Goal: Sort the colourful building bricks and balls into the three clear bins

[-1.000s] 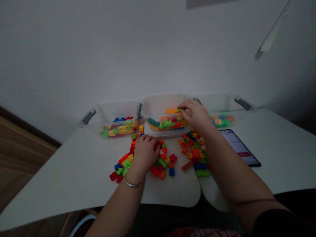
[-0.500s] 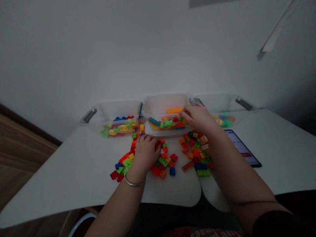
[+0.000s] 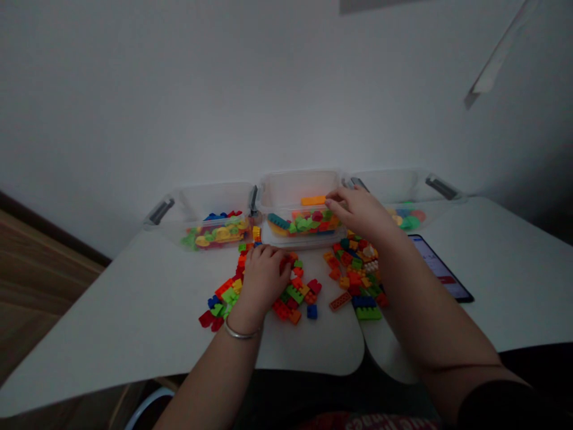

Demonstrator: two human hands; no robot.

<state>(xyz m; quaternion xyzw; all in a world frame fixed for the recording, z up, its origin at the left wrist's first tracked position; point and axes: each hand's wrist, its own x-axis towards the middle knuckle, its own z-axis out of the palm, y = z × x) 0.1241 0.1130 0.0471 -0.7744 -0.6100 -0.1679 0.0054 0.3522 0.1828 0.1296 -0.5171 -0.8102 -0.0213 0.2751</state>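
Observation:
My left hand (image 3: 265, 273) lies over a loose pile of toy building bricks (image 3: 293, 294) on the table. Its fingers curl down and its thumb stands apart, with a red brick showing in the gap; I see no grip on it. My right hand (image 3: 358, 209) reaches over the front rim of the middle clear plastic bin (image 3: 299, 178). Its thumb and forefinger close at the right end of a long orange brick (image 3: 313, 200), which shows level above the bin's front rim. Inside the bin are green, red, teal and orange bricks.
A left clear bin (image 3: 201, 194) holds mixed pieces, and a right clear bin (image 3: 385, 179) stands partly behind my right hand. Another brick pile (image 3: 356, 275) lies beneath my right forearm. A phone (image 3: 441, 269) with a lit screen lies right of it. The wall rises behind the bins.
Hardly anything differs. The whole view has shifted very slightly, and my right fingers have moved a touch at the orange brick's end. My left hand keeps its place on the pile.

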